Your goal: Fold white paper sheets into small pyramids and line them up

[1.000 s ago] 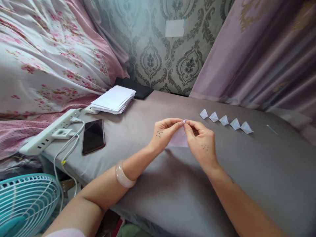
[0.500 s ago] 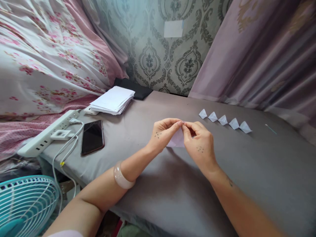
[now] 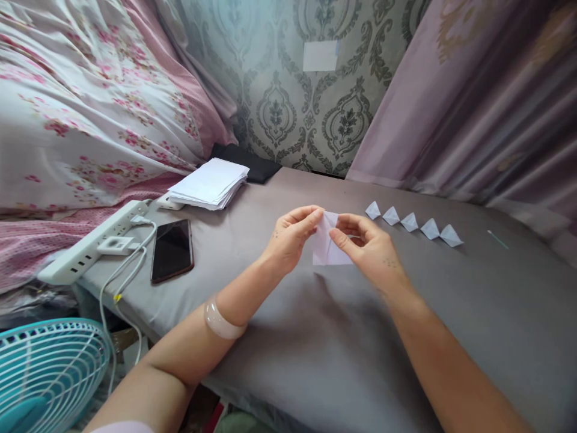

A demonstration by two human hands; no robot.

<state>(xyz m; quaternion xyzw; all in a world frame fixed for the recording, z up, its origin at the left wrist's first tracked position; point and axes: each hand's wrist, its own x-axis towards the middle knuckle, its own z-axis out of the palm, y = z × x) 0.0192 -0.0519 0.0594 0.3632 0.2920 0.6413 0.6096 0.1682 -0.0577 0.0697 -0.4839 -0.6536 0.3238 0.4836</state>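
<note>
A small sheet of white paper (image 3: 327, 243) is held up between my hands over the grey-covered table, with a crease and a folded flap showing on it. My left hand (image 3: 293, 234) pinches its upper left corner between thumb and fingers. On the other side, my right hand (image 3: 365, 240) grips the right edge, its thumb on the near face and the fingers mostly behind. To the right, several folded paper pieces (image 3: 409, 222) with pointed tops stand in a slanting row.
At the back left lies a stack of white paper (image 3: 210, 182), by a black flat item (image 3: 256, 168). Nearer are a phone (image 3: 172, 251), a power strip (image 3: 94, 240) with cables, and a blue fan (image 3: 49, 373) beside the table. A thin stick (image 3: 498, 239) lies far right.
My hands have moved apart from a joint pinch at the paper's top. The right thumb has slid down to the right, and more of the paper's face shows.
</note>
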